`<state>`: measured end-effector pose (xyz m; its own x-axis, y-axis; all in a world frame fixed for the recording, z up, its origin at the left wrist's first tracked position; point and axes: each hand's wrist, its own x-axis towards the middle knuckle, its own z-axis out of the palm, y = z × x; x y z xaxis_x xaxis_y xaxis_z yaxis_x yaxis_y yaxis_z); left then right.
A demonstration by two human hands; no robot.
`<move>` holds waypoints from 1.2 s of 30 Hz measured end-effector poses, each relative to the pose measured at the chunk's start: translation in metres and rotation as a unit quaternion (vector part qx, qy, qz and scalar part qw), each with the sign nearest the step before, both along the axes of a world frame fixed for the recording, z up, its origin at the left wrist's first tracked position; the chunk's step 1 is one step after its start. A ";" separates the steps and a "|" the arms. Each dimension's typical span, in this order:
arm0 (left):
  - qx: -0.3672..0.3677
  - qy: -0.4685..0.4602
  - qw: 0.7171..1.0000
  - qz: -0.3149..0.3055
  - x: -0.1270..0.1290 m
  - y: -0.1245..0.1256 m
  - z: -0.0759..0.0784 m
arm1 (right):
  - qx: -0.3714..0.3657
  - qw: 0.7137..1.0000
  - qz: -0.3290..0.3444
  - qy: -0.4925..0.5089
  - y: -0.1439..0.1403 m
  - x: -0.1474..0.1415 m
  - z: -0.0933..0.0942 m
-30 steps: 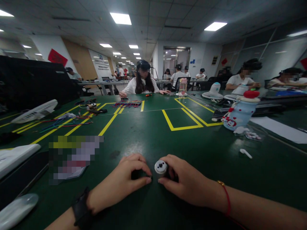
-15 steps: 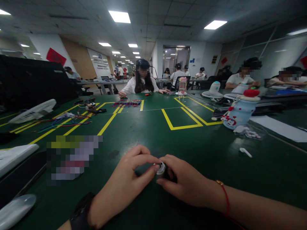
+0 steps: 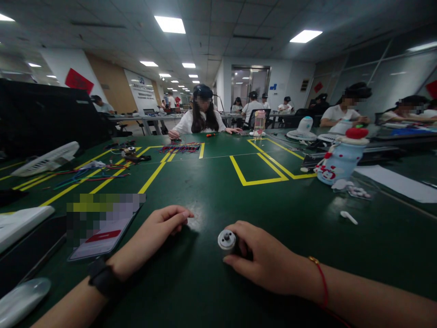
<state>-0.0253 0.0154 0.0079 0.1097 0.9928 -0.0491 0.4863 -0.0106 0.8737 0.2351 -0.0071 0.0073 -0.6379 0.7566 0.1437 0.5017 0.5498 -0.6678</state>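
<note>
My right hand (image 3: pixel 257 257) holds a small silver cylindrical motor (image 3: pixel 226 240) upright on the green table, thumb and fingers around its side. The motor's round end faces up, with a short shaft in the middle and small dark holes beside it. To the left and apart from the motor is my left hand (image 3: pixel 169 221). Its fingers are curled and the thumb presses against the index finger; whatever may be between the tips is too small to make out. A phone (image 3: pixel 112 234) lies on the table left of that hand.
A blue bottle (image 3: pixel 341 159) stands at the right, near a white earbud (image 3: pixel 348 217) and a paper sheet (image 3: pixel 399 182). A mouse (image 3: pixel 25 298) lies at the left. Several loose wires (image 3: pixel 92 173) and yellow tape (image 3: pixel 266 182) mark the table. Across it sits a person (image 3: pixel 203 114).
My left hand has come away from the top of the motor and moved left, uncovering its shaft. My right hand has stayed in place around the motor.
</note>
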 end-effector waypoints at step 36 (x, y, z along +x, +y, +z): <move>0.139 0.103 0.972 -0.159 0.029 -0.028 0.007 | 0.015 1.000 0.002 0.001 0.001 -0.002 -0.002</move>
<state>0.0042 -0.0127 0.0151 0.4295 0.8882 0.1630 0.5841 -0.4110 0.7000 0.2334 -0.0064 0.0054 -0.6403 0.7496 0.1675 0.4976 0.5710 -0.6530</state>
